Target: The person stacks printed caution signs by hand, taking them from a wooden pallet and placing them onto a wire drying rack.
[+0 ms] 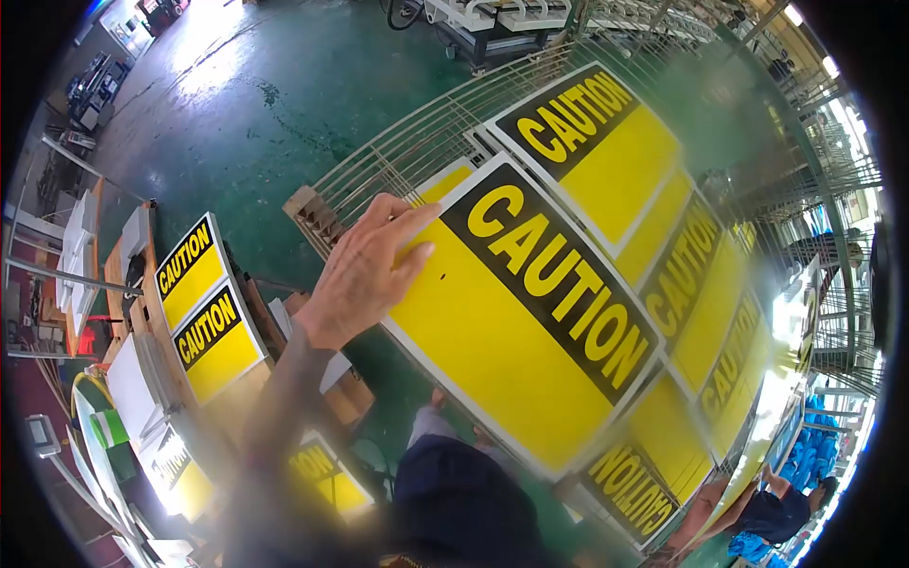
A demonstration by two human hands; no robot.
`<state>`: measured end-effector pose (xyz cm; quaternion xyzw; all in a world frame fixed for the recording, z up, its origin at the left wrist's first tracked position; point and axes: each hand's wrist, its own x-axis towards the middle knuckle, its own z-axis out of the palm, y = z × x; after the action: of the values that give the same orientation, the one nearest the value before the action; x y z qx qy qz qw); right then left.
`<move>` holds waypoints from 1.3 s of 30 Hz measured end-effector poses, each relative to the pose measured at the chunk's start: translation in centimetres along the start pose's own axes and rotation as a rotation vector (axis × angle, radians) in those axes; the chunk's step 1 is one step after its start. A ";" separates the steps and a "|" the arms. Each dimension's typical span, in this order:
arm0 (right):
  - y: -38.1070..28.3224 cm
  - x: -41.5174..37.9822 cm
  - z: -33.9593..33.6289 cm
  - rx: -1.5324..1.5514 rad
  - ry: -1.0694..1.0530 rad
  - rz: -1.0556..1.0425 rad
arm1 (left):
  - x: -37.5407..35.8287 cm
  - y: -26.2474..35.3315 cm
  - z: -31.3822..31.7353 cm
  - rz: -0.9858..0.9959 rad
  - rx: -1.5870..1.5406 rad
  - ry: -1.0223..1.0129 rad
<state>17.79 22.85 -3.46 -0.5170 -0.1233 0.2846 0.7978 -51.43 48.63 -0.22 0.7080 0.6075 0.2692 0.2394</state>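
Observation:
A yellow and black CAUTION sign (pixel 511 331) lies tilted in front of me, on top of other signs on a wire rack. My left hand (pixel 365 270) rests at its upper left edge, thumb and index finger apart on the yellow face. At the lower right, my right hand (pixel 705 519) has its fingers round a thin yellow sheet (pixel 757 459), seen nearly edge-on and blurred by glare. More CAUTION signs surround the middle one: one above (pixel 587 142), one to the right (pixel 682 275) and an upside-down one below (pixel 634 492).
The wire rack (pixel 379 170) extends behind the signs. To the left, two CAUTION signs (pixel 213 312) lie on a wooden surface beside stacked white sheets (pixel 137 379). Green floor (pixel 303 104) stretches beyond. Another person (pixel 776 511) is at the lower right, near blue items (pixel 822 440).

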 end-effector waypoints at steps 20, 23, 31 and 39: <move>1.4 -5.7 12.0 0.109 0.014 0.023 | -0.2 0.6 -0.6 -0.016 -0.056 0.018; 2.0 -4.2 10.7 0.641 -0.557 0.338 | -1.1 0.5 -0.8 0.015 0.002 0.124; 9.2 -7.5 22.4 -0.058 -0.769 0.171 | -8.9 2.2 -4.6 0.146 -0.534 0.533; 16.8 -20.3 25.8 -0.418 -1.385 0.377 | -49.2 6.3 -4.0 -0.380 -0.755 0.940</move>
<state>-16.80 35.58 -5.34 -0.3728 -0.5584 0.6477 0.3602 -55.26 -0.93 2.50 0.2607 0.6259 0.7001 0.2238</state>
